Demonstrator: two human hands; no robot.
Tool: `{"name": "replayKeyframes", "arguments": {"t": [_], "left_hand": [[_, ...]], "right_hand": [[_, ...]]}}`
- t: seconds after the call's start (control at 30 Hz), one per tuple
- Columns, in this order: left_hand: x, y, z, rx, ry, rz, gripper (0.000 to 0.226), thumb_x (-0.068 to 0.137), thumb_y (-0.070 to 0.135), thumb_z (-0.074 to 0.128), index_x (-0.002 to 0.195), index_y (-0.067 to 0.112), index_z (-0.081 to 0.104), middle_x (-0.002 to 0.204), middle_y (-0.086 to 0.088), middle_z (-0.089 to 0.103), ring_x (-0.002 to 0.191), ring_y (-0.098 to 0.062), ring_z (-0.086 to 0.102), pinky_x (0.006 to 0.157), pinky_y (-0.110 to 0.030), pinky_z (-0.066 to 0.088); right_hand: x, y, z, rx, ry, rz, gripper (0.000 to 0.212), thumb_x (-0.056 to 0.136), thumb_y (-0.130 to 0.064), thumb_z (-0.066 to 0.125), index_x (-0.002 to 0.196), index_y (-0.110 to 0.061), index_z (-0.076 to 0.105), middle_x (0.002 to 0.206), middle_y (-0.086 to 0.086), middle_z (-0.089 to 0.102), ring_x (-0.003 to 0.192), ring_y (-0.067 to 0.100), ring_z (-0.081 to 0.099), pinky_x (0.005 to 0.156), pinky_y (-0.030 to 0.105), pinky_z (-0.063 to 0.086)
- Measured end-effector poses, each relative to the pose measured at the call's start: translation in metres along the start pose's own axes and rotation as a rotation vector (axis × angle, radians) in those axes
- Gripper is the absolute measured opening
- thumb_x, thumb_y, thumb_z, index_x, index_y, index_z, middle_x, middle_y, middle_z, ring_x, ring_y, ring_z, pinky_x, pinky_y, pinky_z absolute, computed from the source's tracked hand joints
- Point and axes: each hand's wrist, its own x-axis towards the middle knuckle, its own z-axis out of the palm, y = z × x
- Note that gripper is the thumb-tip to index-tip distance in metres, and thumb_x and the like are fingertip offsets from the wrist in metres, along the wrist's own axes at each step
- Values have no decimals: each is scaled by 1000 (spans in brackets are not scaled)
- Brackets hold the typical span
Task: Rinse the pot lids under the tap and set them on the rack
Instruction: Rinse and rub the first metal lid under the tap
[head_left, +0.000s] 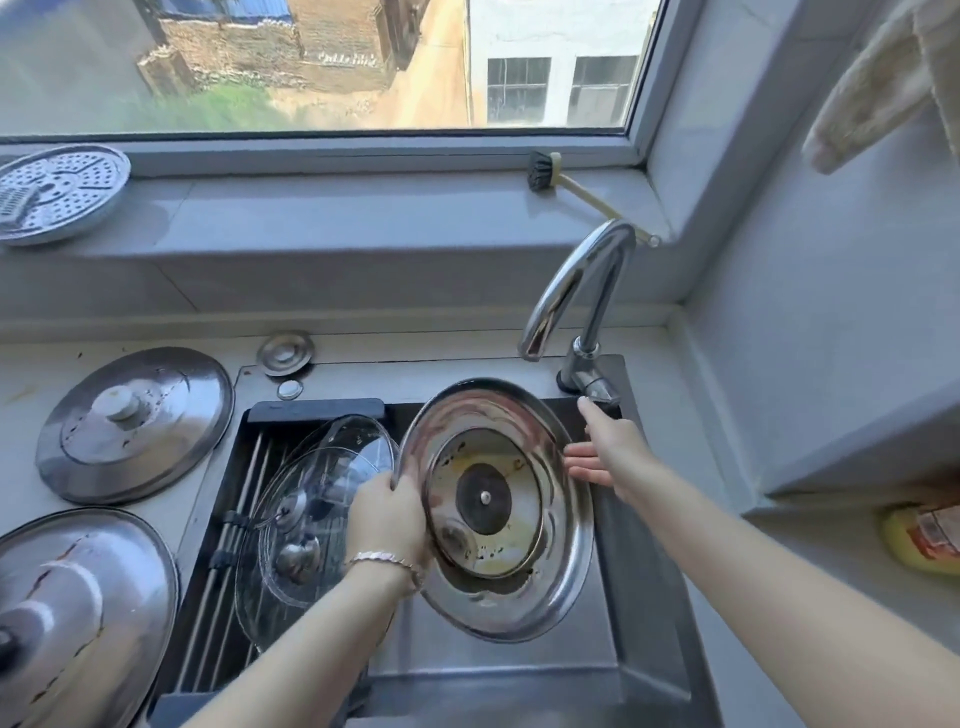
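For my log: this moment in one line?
left hand: grips steel lid | right hand: at tap lever | water: none visible | rack: glass lids

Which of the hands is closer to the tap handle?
Right. The right hand reaches up to the tap handle, with its forefinger at the lever's end. The left hand is farther off, lower and to the left, gripping the rim of the lid.

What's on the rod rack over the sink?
Two clear glass lids overlapping on the metal rod rack. The left hand, gripping the round steel lid, covers their right edges.
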Motion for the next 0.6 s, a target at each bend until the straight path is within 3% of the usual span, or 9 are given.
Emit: {"name": "replayKeyframes", "arguments": {"t": [0.17, 0.3, 0.37, 0.47, 0.53, 0.6], "left_hand": [[20, 0, -1, -50, 30, -62, 50, 93, 29, 49, 50, 13, 29, 50, -5, 31, 50, -19, 29, 52, -29, 21], [26, 6, -2, -54, 80, -97, 52, 92, 29, 52, 49, 12, 28, 50, -5, 29, 51, -20, 27, 51, -31, 20], [26, 7, -1, -54, 86, -116, 50, 92, 29, 51, 51, 13, 28, 51, -6, 29, 51, -20, 27, 51, -31, 19], [29, 5, 1, -70, 87, -144, 49, 92, 30, 51, 51, 13, 29, 52, -6, 31, 50, -19, 27, 51, -30, 20], [30, 4, 2, -99, 73, -179, 48, 92, 31, 50, 53, 12, 32, 53, -6, 33, 51, -20, 30, 51, -30, 22], [29, 5, 2, -107, 65, -198, 45, 93, 30, 49, 55, 10, 35, 57, -8, 37, 53, -21, 32, 52, -30, 24]], "right_hand": [[44, -14, 3, -147, 39, 46, 54, 87, -57, 46, 113, -10, 51, 83, 11, 62, 63, 19, 58, 53, 23, 45], [60, -19, 9, -280, 81, 37, 35, 93, -42, 42, 95, -8, 48, 69, 8, 58, 48, 16, 46, 42, 23, 33], [67, -14, 9, -346, 120, 22, 34, 95, -37, 34, 91, -6, 50, 67, 8, 60, 47, 17, 44, 47, 23, 34], [87, -1, 9, -400, 193, -41, 43, 93, -37, 30, 114, -7, 53, 100, 14, 68, 70, 24, 51, 74, 32, 46], [92, 2, 10, -413, 198, -33, 44, 93, -33, 29, 120, -7, 52, 123, 18, 61, 86, 25, 50, 83, 35, 42], [81, -3, 11, -430, 204, -23, 42, 97, -25, 27, 126, -5, 49, 132, 19, 52, 106, 32, 54, 92, 36, 42]]}}
